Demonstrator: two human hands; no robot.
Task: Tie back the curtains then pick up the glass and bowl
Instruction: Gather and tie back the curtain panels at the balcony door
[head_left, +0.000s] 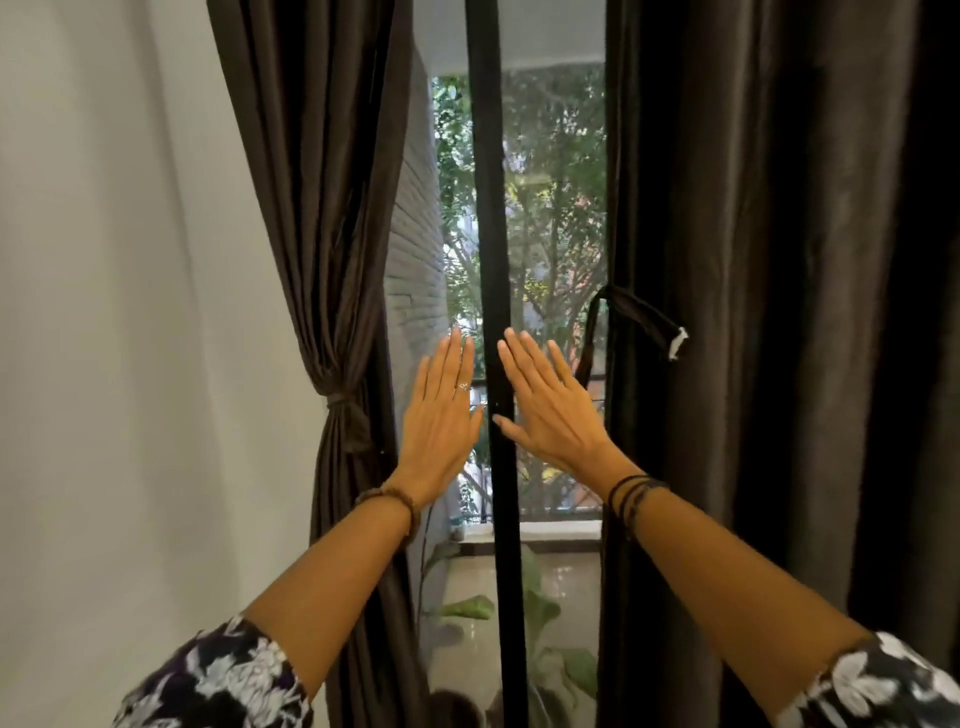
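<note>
Both hands are flat and hold nothing. Left of the left hand (441, 410), that curtain (332, 260) is tied. Right of the right hand (545, 405), the other curtain (753, 312) hangs loose, its tie (641, 317) dangling: grasp it next. Glass and bowl are unseen.

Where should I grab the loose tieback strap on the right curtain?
Probably the free end of the tieback strap, near its white tip, coming from the window side with the right hand. That end sticks out clear of the right curtain folds, so the fingers can pinch it without gathering cloth.
</note>
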